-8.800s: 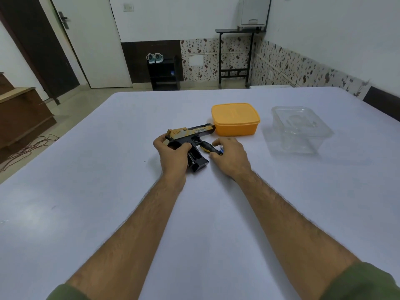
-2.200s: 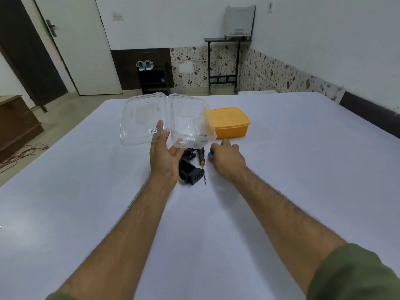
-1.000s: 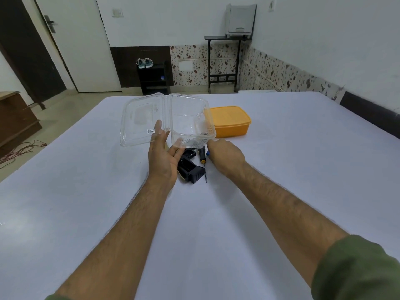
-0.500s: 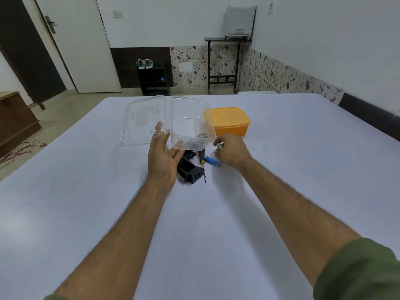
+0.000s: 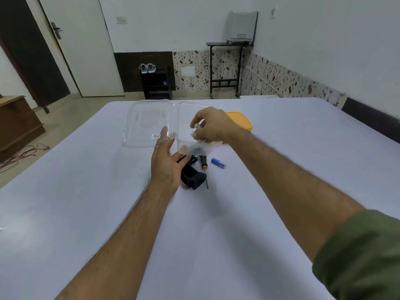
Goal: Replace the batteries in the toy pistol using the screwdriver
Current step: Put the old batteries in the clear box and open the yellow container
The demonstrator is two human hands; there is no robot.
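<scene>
From the head view, the left hand (image 5: 166, 161) is raised above the white worktop (image 5: 216, 234), palm up with its fingers nearly straight, carrying an open clear plastic clamshell container (image 5: 164, 124) — the flat lid lies to the left, the ribbed tray half to the right, hinged together. The right hand (image 5: 213, 126) hovers over the tray half, its grip closed on small pale cylindrical things that look like batteries (image 5: 198, 127), pinched between curled fingers and thumb; their exact number is hard to tell. Below the container the toy pistol (image 5: 192, 177) lies on the worktop, only its black handle and part of the body showing past the left hand and the tray. Just to its right lies the screwdriver (image 5: 204, 167), black handle with an orange collar, thin shaft pointing towards the person, touched by neither hand. Further right, near but apart from it, a blue battery (image 5: 218, 163) lies on its side. An orange lidded box (image 5: 242, 122) sits behind the right hand, partly hidden. Green sleeves show at the lower edge — the right one (image 5: 357, 256) plainly.
</scene>
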